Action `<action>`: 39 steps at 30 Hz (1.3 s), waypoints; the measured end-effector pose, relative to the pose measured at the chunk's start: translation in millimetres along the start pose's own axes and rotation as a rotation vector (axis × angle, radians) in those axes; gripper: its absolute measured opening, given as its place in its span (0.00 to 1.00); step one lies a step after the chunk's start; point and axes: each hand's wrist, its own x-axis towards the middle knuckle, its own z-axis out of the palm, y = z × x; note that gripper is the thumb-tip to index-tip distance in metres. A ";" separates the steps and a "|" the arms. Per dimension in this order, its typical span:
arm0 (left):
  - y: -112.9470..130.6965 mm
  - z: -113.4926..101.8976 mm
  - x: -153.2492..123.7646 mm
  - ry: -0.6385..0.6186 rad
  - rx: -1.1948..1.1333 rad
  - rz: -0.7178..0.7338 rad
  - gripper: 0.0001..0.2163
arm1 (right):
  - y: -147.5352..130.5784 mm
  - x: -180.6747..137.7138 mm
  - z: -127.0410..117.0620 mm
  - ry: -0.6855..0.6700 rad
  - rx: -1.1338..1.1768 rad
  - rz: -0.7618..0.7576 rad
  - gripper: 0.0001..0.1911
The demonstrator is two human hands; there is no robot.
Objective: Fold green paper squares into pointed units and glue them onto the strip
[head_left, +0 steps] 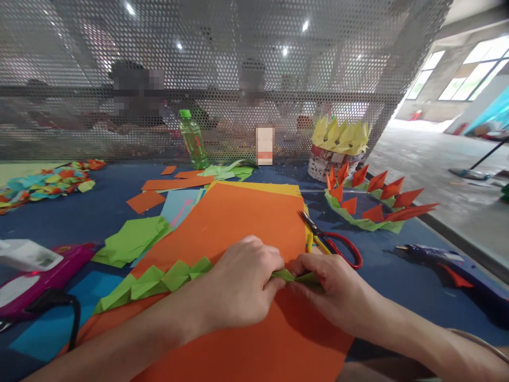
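Observation:
A chain of folded green paper [153, 284] runs slantwise above orange paper sheets [254, 212], its pointed folds standing up along the left part. My left hand [246, 281] is closed around the chain near its right end, thumb and fingers pinching it. Close beside it, my right hand [330, 289] pinches the chain's end piece, with a small green fold showing between the two hands. The fingers hide much of that end. Red-handled scissors [338, 239] lie just beyond my right hand, at the right edge of the orange paper.
Green paper squares [131, 241] and a magenta device [47, 278] lie left. On the right are an orange-and-green paper ring [369, 207] and a blue glue gun [457, 270]. A green bottle [193, 140] and a yellow paper crown [340, 135] stand by the perforated screen [222, 63].

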 end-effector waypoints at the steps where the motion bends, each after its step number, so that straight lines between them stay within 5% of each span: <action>1: 1.1 0.5 -0.1 0.006 0.003 0.008 0.11 | -0.6 -0.8 -0.1 0.002 -0.006 -0.005 0.03; 14: 0.9 7.1 2.4 0.031 0.099 0.009 0.08 | -0.8 5.6 -2.0 -0.013 -0.008 0.005 0.03; 18: -2.6 0.7 6.1 0.010 0.167 -0.028 0.07 | 3.2 6.8 -3.0 0.022 0.046 0.003 0.17; 21: -7.3 -6.7 12.4 -0.020 0.230 -0.074 0.06 | 7.6 4.5 -5.7 0.118 0.070 0.001 0.16; 27: -32.0 -24.0 49.5 -0.051 0.317 -0.245 0.11 | 11.1 1.6 -16.7 0.320 -0.046 -0.047 0.13; 33: -57.7 -34.4 97.2 -0.036 0.279 -0.386 0.14 | 13.9 0.1 -17.4 0.318 -0.081 -0.093 0.11; 39: -67.5 -36.7 117.1 -0.063 0.181 -0.414 0.14 | 10.5 1.7 -16.7 0.309 -0.066 -0.124 0.11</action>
